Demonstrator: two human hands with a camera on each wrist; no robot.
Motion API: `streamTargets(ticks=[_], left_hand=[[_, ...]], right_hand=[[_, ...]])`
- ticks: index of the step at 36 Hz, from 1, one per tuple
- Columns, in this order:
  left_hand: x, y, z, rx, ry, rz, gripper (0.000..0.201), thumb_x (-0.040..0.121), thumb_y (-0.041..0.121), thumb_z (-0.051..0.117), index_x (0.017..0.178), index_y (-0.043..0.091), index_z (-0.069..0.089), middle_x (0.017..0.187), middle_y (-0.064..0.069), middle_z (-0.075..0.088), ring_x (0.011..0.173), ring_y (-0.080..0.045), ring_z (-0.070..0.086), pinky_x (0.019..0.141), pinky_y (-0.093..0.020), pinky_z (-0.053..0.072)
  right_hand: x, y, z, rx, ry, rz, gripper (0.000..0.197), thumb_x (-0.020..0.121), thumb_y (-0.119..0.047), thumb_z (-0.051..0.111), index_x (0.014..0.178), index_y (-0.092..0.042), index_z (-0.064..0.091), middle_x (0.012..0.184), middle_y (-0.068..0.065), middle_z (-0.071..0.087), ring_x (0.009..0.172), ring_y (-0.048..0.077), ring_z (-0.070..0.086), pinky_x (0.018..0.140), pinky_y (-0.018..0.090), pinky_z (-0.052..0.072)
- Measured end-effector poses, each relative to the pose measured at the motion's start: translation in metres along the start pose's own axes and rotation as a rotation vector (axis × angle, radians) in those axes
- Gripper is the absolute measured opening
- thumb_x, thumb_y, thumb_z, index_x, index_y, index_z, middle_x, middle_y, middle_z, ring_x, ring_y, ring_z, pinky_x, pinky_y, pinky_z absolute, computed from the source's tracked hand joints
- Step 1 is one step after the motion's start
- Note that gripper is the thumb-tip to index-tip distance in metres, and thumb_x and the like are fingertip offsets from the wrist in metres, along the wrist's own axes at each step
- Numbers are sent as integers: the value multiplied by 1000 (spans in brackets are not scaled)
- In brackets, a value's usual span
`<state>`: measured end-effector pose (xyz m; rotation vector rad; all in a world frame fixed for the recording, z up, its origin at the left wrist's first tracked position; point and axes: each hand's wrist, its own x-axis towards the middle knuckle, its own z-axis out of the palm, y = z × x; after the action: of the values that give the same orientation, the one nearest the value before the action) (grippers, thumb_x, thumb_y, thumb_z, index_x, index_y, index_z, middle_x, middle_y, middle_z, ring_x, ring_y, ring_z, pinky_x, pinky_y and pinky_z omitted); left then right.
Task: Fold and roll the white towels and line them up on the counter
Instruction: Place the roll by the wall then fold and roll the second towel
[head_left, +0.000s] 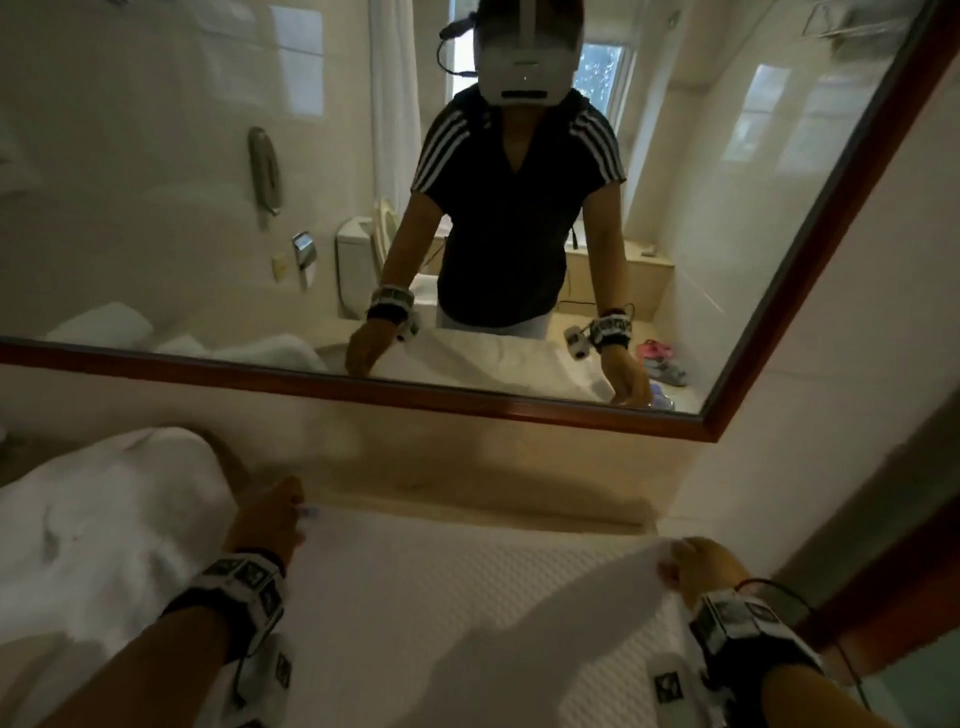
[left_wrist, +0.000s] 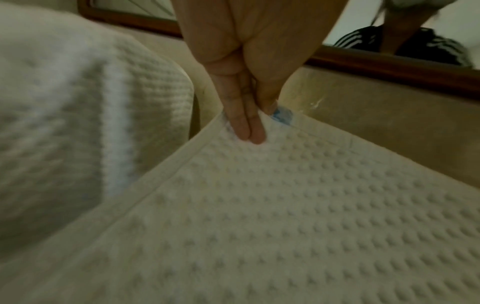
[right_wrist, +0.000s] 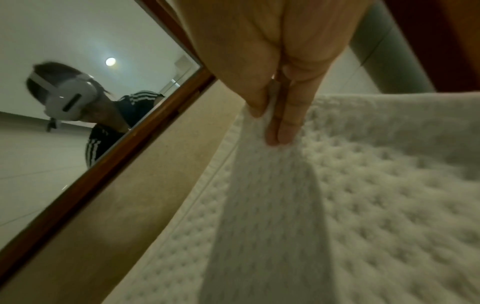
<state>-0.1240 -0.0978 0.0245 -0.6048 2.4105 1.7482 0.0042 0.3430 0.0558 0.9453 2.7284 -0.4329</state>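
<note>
Lying spread flat on the beige desk (head_left: 467, 483), white waffle towel (head_left: 467, 587), far left corner pinched by left hand (head_left: 270, 519), far right corner pinched and lifted by right hand (head_left: 696, 571). Heaped just left, touching it, more white towels (head_left: 104, 519). Behind, wood-framed mirror (head_left: 519, 405).

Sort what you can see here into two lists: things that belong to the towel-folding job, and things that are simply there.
Part of the job:
- waffle towel, pinched at its far corners
- left hand
- right hand
- heap of white towels
- counter

Simply there:
- mirror
- wall phone, reflected
- toilet, reflected
</note>
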Motion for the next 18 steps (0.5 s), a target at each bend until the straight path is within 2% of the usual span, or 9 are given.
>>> streamTargets(ticks=[2,3,5,7,8,10,13,15,18], left_hand=[[11,23,18,-3,48,0,13,94,14,44,82,12,48,95,-16,57,65,-24,51,60,-32,43],[24,25,29,59,52,26,13,95,16,42,86,11,49,98,-17,57,67,-24,51,62,-32,43],[28,28,41,163,36,84,19,97,18,42,106,9,56,120,-22,57,94,-32,56,83,-40,43],[38,18,53,446,-26,178,39,96,10,44,135,6,43,144,-18,40,129,-35,40,107,-42,30],[42,10,57,531,-70,241,47,96,9,45,142,10,35,151,-15,31,137,-33,31,113,-41,25],[43,-3,61,621,-149,321,57,95,9,48,146,20,25,157,-10,16,144,-29,20,118,-40,21],[39,-17,57,664,-196,339,59,95,13,47,147,25,21,159,-8,7,146,-27,16,118,-38,21],[34,-17,51,717,-188,332,57,96,18,46,147,26,21,159,-9,6,146,-27,16,118,-38,22],[21,-14,37,841,-215,279,54,97,24,44,146,19,23,158,-9,14,145,-25,18,118,-37,20]], right_hand=[[29,-11,6,76,48,14,34,91,-30,53,121,-13,59,126,8,61,113,24,58,95,29,46],[44,-20,9,116,73,4,34,91,-29,53,121,-13,59,126,8,61,113,25,58,94,29,46],[52,-29,12,246,83,18,33,92,-22,53,122,-9,59,126,14,60,114,30,57,93,32,46],[65,-31,29,428,110,45,37,93,-10,52,129,-4,53,128,23,56,114,39,55,89,36,45],[71,-30,37,424,101,44,44,91,-6,53,135,-6,46,131,27,52,115,42,54,90,39,45],[73,-25,53,428,87,48,60,88,-1,56,143,-9,33,135,29,47,115,44,52,95,43,44],[66,-18,62,472,70,13,61,86,5,56,142,-6,35,138,27,44,119,42,50,100,43,41],[59,-13,61,437,76,-13,58,84,2,59,139,-7,40,138,25,45,119,40,50,102,43,41],[37,-8,54,434,26,-14,51,86,-8,61,135,-14,46,134,21,47,115,37,53,95,38,44]])
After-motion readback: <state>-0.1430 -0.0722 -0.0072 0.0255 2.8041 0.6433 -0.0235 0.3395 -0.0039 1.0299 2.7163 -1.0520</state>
